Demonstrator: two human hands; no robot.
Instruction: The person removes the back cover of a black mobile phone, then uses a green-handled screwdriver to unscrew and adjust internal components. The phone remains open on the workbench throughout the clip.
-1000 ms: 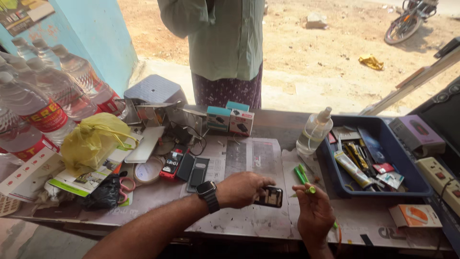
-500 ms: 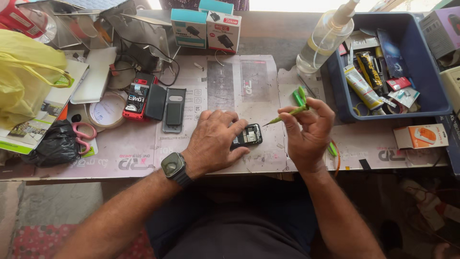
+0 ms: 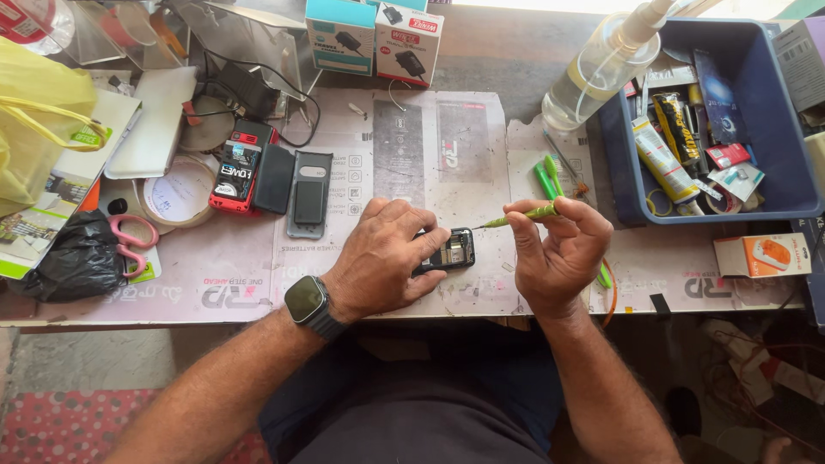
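Head view, only cam. Left hand [image 3: 382,262] lies flat over the small opened phone [image 3: 451,251] on the work mat [image 3: 447,155], fingers closed down on its left end, pinning it. Right hand [image 3: 557,249] pinches a thin green screwdriver [image 3: 526,213] btwn thumb and fingertips, closed tight on the shaft, tip pointing left at the phone's top right corner.

Vs half a sec ago: tool has swung from pointing up-right, away from the phone, to level and aimed at it; the phone is in the same spot on the mat. Vs a sec ago it was lifted in the hand, now it's down and braced. So positioning looks done and tip work on the phone is on. Tip may touch the casing; too fine to tell.

Left of the phone: a grey back cover [image 3: 308,204] and a red phone [image 3: 238,165]. Right of it: a blue tray [image 3: 786,185] of bits, and a spray bottle [image 3: 601,73] at the tray's left wall.
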